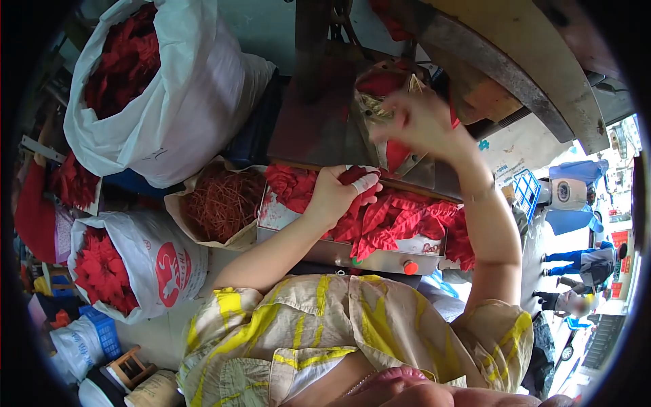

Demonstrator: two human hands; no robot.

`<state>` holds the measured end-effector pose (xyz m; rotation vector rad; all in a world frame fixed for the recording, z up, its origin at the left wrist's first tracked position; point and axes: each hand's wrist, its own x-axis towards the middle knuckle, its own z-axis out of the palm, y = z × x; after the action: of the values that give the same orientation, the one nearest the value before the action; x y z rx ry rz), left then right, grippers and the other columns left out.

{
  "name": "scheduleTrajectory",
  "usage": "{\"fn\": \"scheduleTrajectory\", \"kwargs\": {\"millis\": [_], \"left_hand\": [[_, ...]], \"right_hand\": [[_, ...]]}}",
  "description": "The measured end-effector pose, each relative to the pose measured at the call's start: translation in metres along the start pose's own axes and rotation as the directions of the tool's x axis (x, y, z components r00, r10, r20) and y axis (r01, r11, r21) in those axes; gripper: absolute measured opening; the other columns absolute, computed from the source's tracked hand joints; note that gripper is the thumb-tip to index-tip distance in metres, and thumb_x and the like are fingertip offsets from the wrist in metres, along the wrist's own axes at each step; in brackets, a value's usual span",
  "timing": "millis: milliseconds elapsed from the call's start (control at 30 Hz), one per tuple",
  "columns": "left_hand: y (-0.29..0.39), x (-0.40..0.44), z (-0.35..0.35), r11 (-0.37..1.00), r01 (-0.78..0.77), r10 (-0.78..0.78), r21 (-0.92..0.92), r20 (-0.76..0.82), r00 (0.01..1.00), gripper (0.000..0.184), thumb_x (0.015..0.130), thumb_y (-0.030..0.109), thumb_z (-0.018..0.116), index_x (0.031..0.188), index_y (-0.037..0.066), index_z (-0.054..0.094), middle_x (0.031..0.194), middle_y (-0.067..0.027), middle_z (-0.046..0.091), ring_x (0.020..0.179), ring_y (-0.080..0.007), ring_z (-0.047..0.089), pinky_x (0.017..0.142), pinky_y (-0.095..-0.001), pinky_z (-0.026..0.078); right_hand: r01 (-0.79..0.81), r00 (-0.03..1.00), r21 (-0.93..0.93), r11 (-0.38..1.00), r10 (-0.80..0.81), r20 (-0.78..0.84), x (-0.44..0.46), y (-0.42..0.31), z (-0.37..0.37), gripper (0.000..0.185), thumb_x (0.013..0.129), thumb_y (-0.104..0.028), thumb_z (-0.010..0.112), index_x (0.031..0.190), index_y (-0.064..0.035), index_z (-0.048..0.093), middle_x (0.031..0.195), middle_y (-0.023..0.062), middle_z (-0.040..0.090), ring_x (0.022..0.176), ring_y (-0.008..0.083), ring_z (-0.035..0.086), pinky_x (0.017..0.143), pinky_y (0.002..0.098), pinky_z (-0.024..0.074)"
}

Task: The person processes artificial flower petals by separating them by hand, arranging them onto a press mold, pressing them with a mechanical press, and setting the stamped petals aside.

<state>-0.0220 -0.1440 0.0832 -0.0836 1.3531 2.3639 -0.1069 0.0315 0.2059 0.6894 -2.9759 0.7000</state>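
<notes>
- We found the gold-edged red piece (380, 83) on the tabletop (298, 132), at one o'clock from our left hand (339, 195), its long axis roughly twelve-to-six.
- Our right hand (413, 122), nearer, blurred above it; we could not tell its fingers' state.
- Our left fingers clamped red cloth (357, 175), ruffles (380, 224) at five o'clock.

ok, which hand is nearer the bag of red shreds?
Left. The left hand is right of the bag, by the red fabric; the right hand is farther right and higher in view.
</notes>
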Motion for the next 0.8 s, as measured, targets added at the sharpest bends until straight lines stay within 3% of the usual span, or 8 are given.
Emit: {"fn": "scheduleTrajectory", "kwargs": {"millis": [100,167,267,367,433,533,633,800], "left_hand": [[0.006,0.002,-0.007,0.961,0.034,-0.075,0.273,0.142,0.987,0.023,0.093,0.008,0.068,0.11,-0.006,0.066,0.103,-0.0113,0.07,0.093,-0.0142,0.066,0.089,-0.0283,0.052],[0.002,0.0,-0.011,0.914,-0.172,0.111,0.368,0.182,0.977,0.027,0.095,0.011,0.065,0.118,-0.003,0.063,0.104,-0.0075,0.068,0.093,-0.0135,0.063,0.09,-0.0283,0.05],[-0.003,-0.013,-0.009,0.802,-0.415,0.331,0.429,0.258,0.908,0.036,0.102,0.016,0.056,0.135,0.002,0.054,0.107,-0.0011,0.062,0.092,-0.0107,0.053,0.089,-0.0257,0.045],[-0.01,-0.02,-0.011,0.848,-0.411,0.318,0.335,0.299,0.9,0.036,0.103,0.013,0.05,0.137,0.001,0.051,0.109,-0.0054,0.066,0.089,-0.0118,0.057,0.087,-0.0274,0.047],[-0.001,-0.023,-0.011,0.981,0.02,-0.074,0.194,0.275,0.959,0.034,0.104,0.01,0.045,0.136,-0.001,0.051,0.112,-0.0115,0.069,0.084,-0.0146,0.062,0.082,-0.0293,0.05],[0.003,-0.019,-0.011,0.942,0.06,-0.135,0.33,0.209,0.968,0.032,0.103,0.009,0.046,0.132,-0.004,0.053,0.113,-0.0163,0.07,0.087,-0.0183,0.068,0.08,-0.0294,0.052],[-0.015,-0.007,-0.009,0.929,-0.241,0.191,0.281,0.195,0.962,0.027,0.101,0.007,0.052,0.124,-0.005,0.059,0.109,-0.0152,0.071,0.094,-0.0199,0.07,0.08,-0.0284,0.055],[-0.015,-0.002,0.0,0.988,-0.15,0.149,0.027,0.034,0.988,0.019,0.094,0.003,0.064,0.11,-0.005,0.067,0.102,-0.0128,0.072,0.095,-0.0208,0.071,0.083,-0.0298,0.057]], "right_hand": [[0.107,0.943,0.105,0.989,-0.134,0.304,-0.032,-0.013,0.013,0.027,0.078,-0.028,0.078,0.087,-0.0026,0.071,0.066,0.0105,0.064,0.061,0.021,0.063,0.058,0.0317,0.0489],[0.083,0.982,-0.096,0.992,-0.097,-0.161,-0.037,-0.002,0.031,0.023,0.083,-0.026,0.073,0.083,-0.0038,0.071,0.071,0.012,0.067,0.066,0.0261,0.067,0.061,0.0382,0.051],[-0.012,0.86,-0.01,1.0,0.005,-0.51,-0.008,0.015,0.023,0.013,0.085,-0.015,0.068,0.082,-0.0019,0.067,0.064,0.0113,0.06,0.058,0.0242,0.06,0.053,0.0339,0.0437],[0.04,0.844,-0.19,0.981,-0.135,-0.519,0.019,0.076,0.049,0.009,0.081,-0.013,0.069,0.083,-0.0045,0.067,0.068,0.0107,0.061,0.059,0.0269,0.059,0.059,0.036,0.046],[0.141,0.816,-0.226,0.964,-0.243,-0.525,0.024,0.066,0.042,0.009,0.079,-0.014,0.071,0.083,-0.0058,0.068,0.07,0.0106,0.062,0.059,0.0286,0.058,0.064,0.0374,0.0474],[0.221,0.848,-0.219,0.95,-0.298,-0.438,0.023,0.062,0.041,0.011,0.075,-0.014,0.073,0.083,-0.0074,0.069,0.071,0.0095,0.064,0.062,0.031,0.059,0.073,0.0392,0.0493],[0.199,0.921,-0.159,0.967,-0.24,-0.307,0.025,0.069,0.038,0.011,0.073,-0.013,0.073,0.083,-0.0076,0.07,0.07,0.0077,0.065,0.067,0.0306,0.061,0.077,0.0387,0.05],[0.129,0.972,-0.154,0.98,-0.155,-0.175,0.028,0.063,0.034,0.008,0.074,-0.013,0.073,0.079,-0.0073,0.07,0.063,0.0052,0.062,0.073,0.0271,0.063,0.075,0.0374,0.0504]]}}
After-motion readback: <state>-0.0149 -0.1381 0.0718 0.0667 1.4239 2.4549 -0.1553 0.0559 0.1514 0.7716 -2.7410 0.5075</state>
